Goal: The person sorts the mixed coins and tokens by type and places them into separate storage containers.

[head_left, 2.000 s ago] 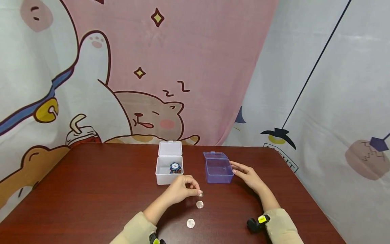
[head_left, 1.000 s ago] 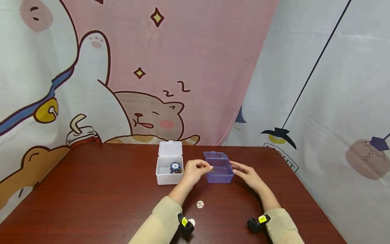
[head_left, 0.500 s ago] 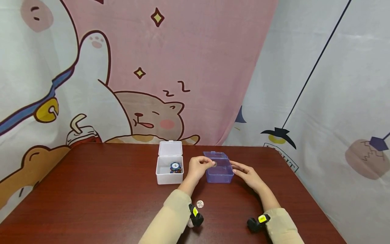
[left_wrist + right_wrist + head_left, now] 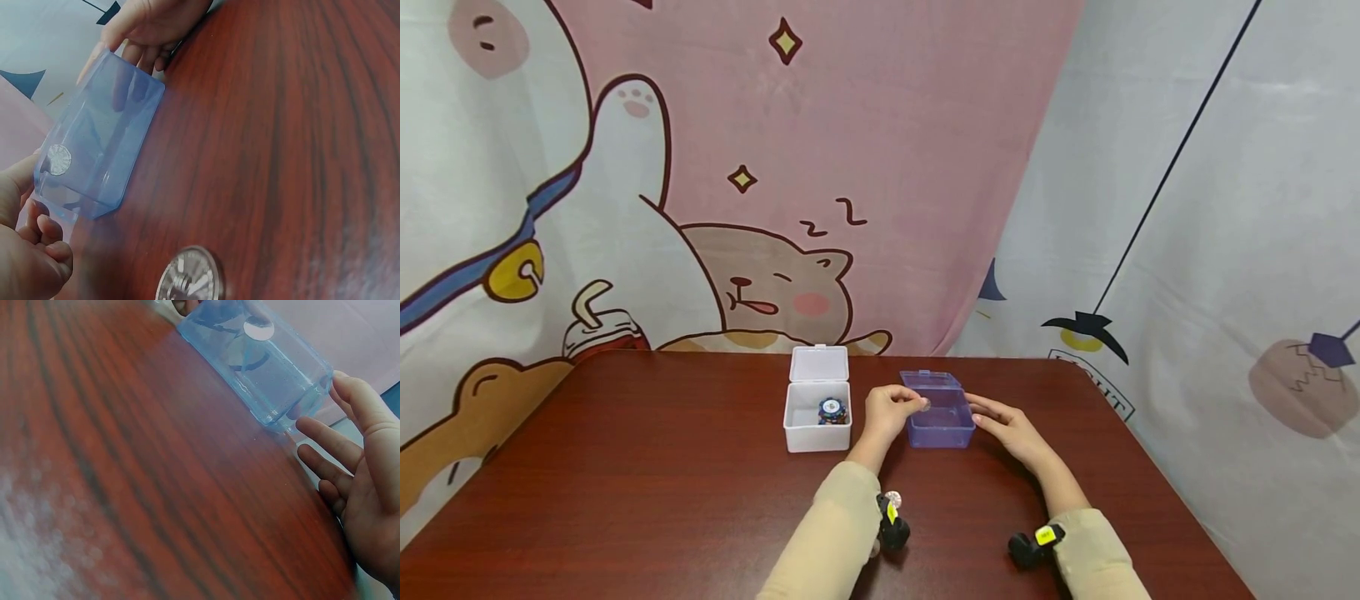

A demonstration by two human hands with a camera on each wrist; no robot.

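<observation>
My left hand (image 4: 886, 412) pinches a silver coin (image 4: 926, 405) between thumb and fingertips, over the left side of a translucent purple-blue box (image 4: 940, 438). The left wrist view shows the face of that coin (image 4: 60, 160) at the box's end. Against the box's right side rests my right hand (image 4: 1013, 435), its fingers loosely extended and its thumb at the rim. The box's lid (image 4: 929, 381) is up at the back. On the table, another silver coin (image 4: 893, 499) lies near my left wrist. One more coin (image 4: 874, 548) is mostly hidden by the left wrist camera.
Left of the purple-blue box stands a white box (image 4: 817, 439) with its lid raised, holding a small pile of poker chips (image 4: 832, 410). The dark red wooden table (image 4: 625, 467) ends at a printed curtain (image 4: 917, 167) behind both boxes.
My left hand lifted a coin from the table and carried it up and right to the purple-blue box. Over the last half second it barely moved. My right hand stayed at the box's side.
</observation>
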